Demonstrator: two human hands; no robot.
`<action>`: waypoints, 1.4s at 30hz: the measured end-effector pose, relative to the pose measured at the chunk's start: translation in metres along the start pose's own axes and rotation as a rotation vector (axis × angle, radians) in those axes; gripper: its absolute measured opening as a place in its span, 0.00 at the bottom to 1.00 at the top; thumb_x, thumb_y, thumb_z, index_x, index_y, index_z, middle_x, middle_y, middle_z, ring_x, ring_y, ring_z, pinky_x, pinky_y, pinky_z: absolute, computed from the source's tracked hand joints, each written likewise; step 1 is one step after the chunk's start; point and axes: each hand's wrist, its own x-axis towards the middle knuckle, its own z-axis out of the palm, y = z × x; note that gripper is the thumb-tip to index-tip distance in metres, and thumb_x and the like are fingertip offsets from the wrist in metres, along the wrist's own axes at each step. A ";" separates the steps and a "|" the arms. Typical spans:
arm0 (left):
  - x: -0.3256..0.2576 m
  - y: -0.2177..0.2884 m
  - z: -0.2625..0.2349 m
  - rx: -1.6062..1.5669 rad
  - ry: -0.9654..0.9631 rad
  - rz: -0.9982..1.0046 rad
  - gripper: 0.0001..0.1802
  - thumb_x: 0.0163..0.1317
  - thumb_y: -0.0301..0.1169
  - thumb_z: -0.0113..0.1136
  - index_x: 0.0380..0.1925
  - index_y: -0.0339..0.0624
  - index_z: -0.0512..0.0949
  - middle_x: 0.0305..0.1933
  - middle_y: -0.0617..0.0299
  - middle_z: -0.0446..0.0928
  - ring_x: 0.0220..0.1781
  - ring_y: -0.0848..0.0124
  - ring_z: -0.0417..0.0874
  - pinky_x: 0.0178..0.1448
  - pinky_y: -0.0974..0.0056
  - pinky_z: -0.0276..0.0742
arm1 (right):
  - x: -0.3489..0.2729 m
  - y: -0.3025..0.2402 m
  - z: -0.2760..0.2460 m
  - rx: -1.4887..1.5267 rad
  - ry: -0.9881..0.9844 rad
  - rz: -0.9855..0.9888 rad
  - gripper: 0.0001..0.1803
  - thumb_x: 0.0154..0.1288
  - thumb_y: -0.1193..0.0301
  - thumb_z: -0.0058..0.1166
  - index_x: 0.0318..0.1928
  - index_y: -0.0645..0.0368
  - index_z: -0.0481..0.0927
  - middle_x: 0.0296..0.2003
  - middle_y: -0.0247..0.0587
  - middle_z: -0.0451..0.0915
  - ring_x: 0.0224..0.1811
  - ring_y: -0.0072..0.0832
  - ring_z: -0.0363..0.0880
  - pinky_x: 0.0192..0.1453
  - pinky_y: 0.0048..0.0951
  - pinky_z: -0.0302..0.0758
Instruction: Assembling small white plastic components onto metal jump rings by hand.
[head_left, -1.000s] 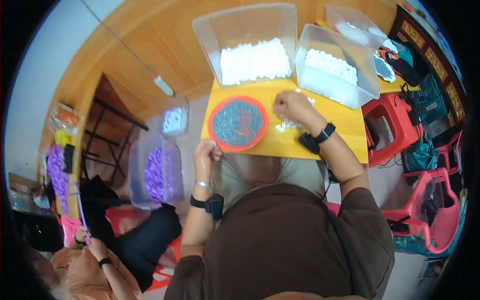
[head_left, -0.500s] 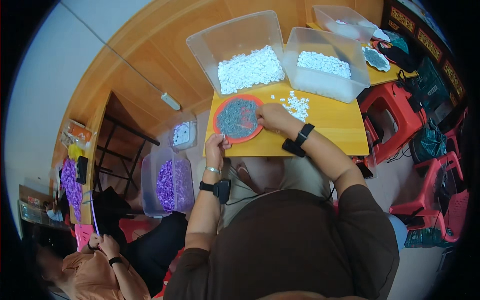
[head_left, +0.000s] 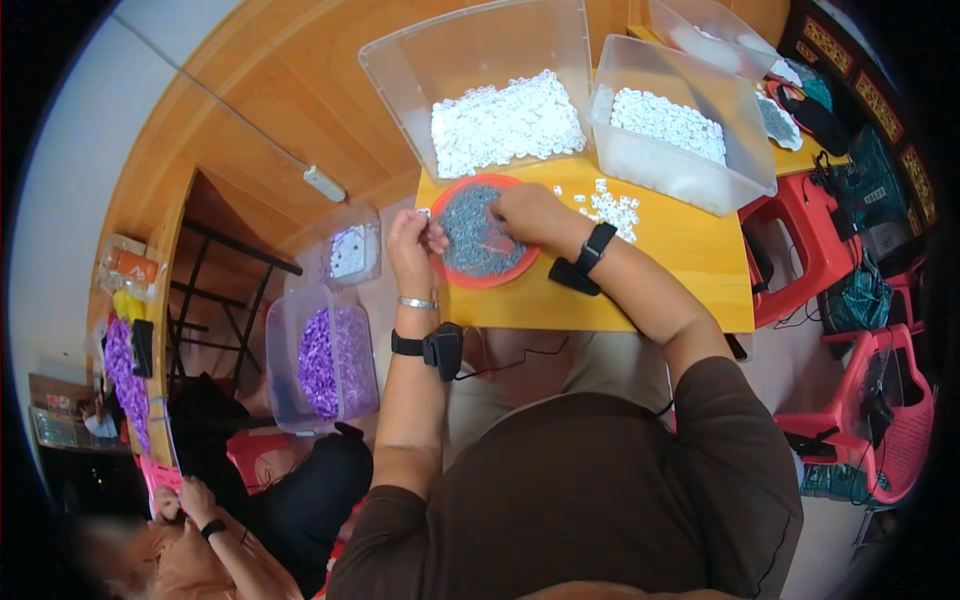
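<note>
A red round tray full of small grey metal pieces, possibly screws, lies on the yellow wooden table. My left hand is at the tray's left rim, fingers curled, with a small white plastic piece at its fingertips. Over the right part of the tray, my right hand has its fingers pinched together, low above the metal pieces; what they hold is too small to make out. Loose white plastic pieces lie scattered to the right of that hand.
Two clear bins with white pieces stand at the table's back. Red plastic stools are on the right. A clear tub of purple pieces sits at the lower left, near a co-worker's hand.
My left hand has risen from the tray's lower left edge to beside its left rim. My right hand has shifted slightly inward over the tray. The whole view has also shifted a little.
</note>
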 end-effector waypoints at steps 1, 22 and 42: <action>0.009 -0.001 0.004 -0.016 -0.018 0.003 0.06 0.62 0.30 0.48 0.28 0.41 0.71 0.19 0.62 0.73 0.17 0.75 0.72 0.20 0.74 0.65 | 0.001 0.003 0.005 -0.007 -0.001 0.007 0.07 0.51 0.68 0.53 0.29 0.56 0.79 0.26 0.48 0.78 0.31 0.45 0.78 0.34 0.44 0.73; -0.011 -0.003 0.001 -0.079 -0.097 -0.244 0.07 0.62 0.32 0.47 0.28 0.43 0.70 0.22 0.63 0.74 0.19 0.74 0.74 0.23 0.73 0.66 | 0.003 -0.018 0.000 0.269 -0.049 0.056 0.09 0.53 0.74 0.52 0.36 0.60 0.78 0.33 0.48 0.79 0.37 0.45 0.78 0.40 0.39 0.74; -0.014 -0.014 -0.001 -0.055 -0.114 -0.190 0.07 0.62 0.30 0.47 0.25 0.42 0.71 0.20 0.64 0.73 0.17 0.77 0.72 0.22 0.75 0.66 | 0.002 -0.016 -0.004 0.630 -0.043 0.210 0.07 0.59 0.74 0.50 0.37 0.61 0.78 0.32 0.42 0.80 0.34 0.29 0.78 0.39 0.28 0.73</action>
